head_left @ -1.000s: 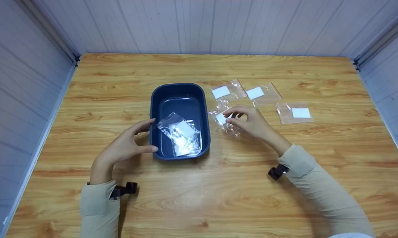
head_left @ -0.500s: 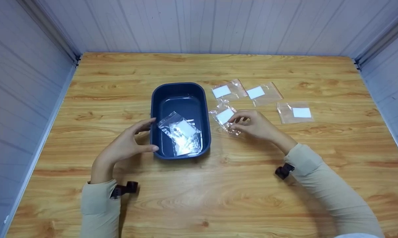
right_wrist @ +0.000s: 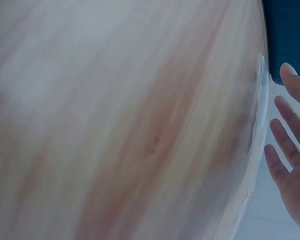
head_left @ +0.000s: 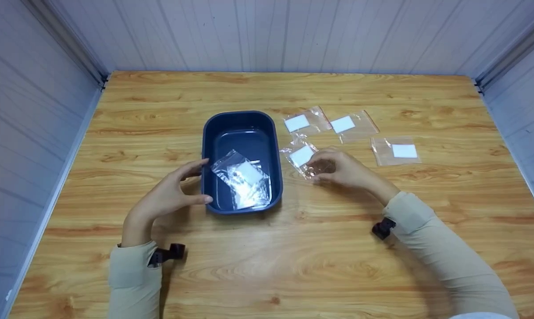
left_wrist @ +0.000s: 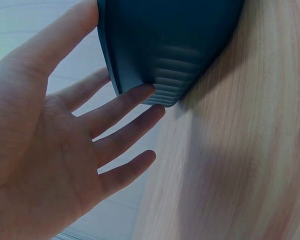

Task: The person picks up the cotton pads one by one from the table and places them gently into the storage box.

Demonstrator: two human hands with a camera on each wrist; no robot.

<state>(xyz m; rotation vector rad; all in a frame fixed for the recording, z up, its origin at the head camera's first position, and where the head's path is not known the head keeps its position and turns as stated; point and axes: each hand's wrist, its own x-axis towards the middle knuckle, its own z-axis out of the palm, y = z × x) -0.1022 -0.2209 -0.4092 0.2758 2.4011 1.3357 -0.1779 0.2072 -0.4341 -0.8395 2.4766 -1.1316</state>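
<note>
A dark blue rectangular bin (head_left: 235, 141) stands on the wooden table, left of centre. My left hand (head_left: 167, 192) rests against its left side, thumb tip at the rim. In the left wrist view, the fingers (left_wrist: 127, 132) are spread and fairly straight beside the bin's ribbed wall. Several clear zip bags (head_left: 248, 175) overlap inside the bin. My right hand (head_left: 346, 170) hovers at the right edge of a crinkled clear bag (head_left: 301, 156) with a white rectangle. Its fingertips overlap the bag's corner, thumb and fingers apart; the right wrist view shows the fingers (right_wrist: 285, 142) spread.
Behind the crinkled bag lie two more zip bags with white rectangles, a left one (head_left: 297, 123) and a right one (head_left: 343, 124). Another bag (head_left: 404, 151) lies farther right. Pale panels (head_left: 267, 35) wall the table's back and sides.
My right hand has drawn back slightly to the right from over the white rectangle, and its thumb and fingers have spread apart. The left hand and the bin stay in place.
</note>
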